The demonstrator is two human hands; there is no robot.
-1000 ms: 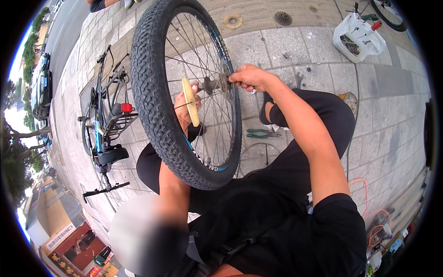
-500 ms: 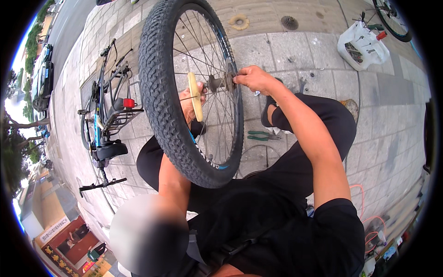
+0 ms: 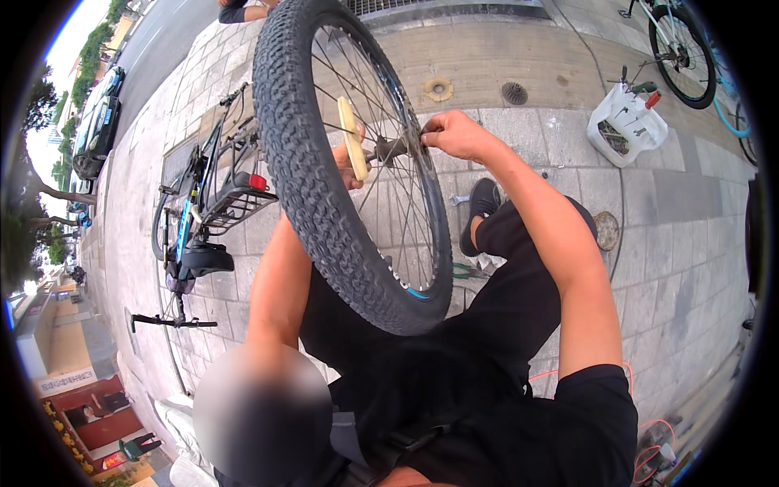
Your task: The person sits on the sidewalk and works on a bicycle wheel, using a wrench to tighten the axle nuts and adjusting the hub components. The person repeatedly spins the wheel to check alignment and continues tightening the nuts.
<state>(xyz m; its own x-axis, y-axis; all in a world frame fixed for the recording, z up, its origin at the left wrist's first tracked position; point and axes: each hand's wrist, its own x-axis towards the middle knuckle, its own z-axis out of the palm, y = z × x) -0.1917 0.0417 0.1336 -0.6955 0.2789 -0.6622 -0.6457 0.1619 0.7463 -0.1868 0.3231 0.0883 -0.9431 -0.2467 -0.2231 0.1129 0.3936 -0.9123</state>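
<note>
A bicycle wheel [image 3: 300, 174] with a knobby black tyre stands upright before me, leaning slightly, its lower rim by my lap. My left hand [image 3: 344, 165] reaches in from the left side and closes round the hub area. A pale yellow, elongated piece [image 3: 354, 140], like a spoke reflector, sits on the spokes and partly hides that hand. At the right end of the hub [image 3: 388, 150], my right hand [image 3: 452, 135] has its thumb and fingers pinched together. What lies between those fingertips is too small to make out.
Green-handled pliers [image 3: 462, 272] and a wrench [image 3: 459, 199] lie by my right shoe [image 3: 484, 207]. A white tub of tools [image 3: 625, 134] stands far right, near another bicycle [image 3: 686, 61]. A bicycle with a rear rack [image 3: 191, 215] is at left. Someone's bent leg [image 3: 243, 12] shows at the top.
The wheel's lower part has swung a little right, and the view has shifted. Both hands remain by the hub. My right foot shows more fully and the pliers are now mostly covered.
</note>
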